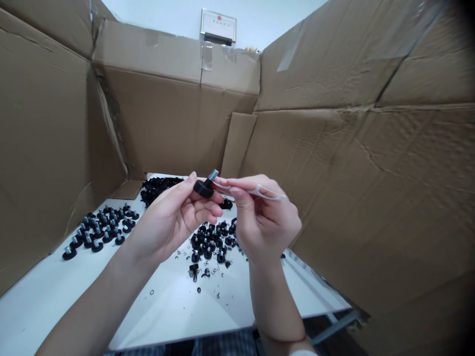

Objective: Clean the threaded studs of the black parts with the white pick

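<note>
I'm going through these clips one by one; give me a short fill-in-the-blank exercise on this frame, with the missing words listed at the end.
1. The left hand holds a knob whose round base is coloured ____.
2. The right hand grips a slim tool coloured ____.
3. The knobs at the table's left side mostly stand with their metal studs pointing ____.
4. The tall brown panels around the table are made of ____.

Missing words: black; white; upward; cardboard.
</note>
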The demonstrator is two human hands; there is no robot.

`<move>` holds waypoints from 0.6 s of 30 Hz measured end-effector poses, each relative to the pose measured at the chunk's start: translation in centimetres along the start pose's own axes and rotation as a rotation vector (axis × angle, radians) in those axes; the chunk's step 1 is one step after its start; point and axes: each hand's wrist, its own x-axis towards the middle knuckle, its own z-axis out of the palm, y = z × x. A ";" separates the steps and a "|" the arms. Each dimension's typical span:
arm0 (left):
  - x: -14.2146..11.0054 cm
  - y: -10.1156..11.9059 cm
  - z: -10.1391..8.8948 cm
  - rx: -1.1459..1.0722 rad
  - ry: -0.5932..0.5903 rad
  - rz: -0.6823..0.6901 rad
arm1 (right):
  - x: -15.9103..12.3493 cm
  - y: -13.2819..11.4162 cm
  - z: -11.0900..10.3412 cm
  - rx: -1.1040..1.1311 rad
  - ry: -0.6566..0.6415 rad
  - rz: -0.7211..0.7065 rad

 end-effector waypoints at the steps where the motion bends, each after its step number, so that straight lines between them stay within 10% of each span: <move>1: 0.0 0.0 0.0 0.013 0.000 0.008 | 0.0 0.0 0.0 0.011 0.001 0.004; 18: -0.8 0.3 0.7 -0.032 -0.028 -0.059 | -0.7 1.2 1.4 0.237 0.103 -0.051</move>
